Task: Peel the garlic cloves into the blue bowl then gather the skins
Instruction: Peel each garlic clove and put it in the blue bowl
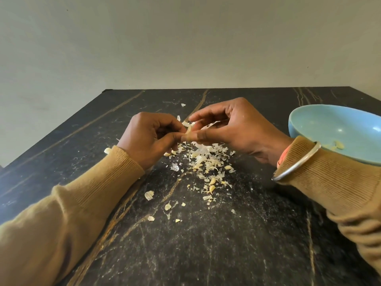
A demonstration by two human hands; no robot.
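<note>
Nearest on the tabletop is the mess of skins, dropped right under the work, I guess. Above it, the left hand and right hand both have fingers pinching one garlic clove, picking at its skin. The blue bowl waits at 3 o'clock, handy for peeled ones.

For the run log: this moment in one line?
phase: peeling | left hand: pinches garlic clove | right hand: pinches same clove | blue bowl: peeled cloves inside | skins: scattered on table
</note>
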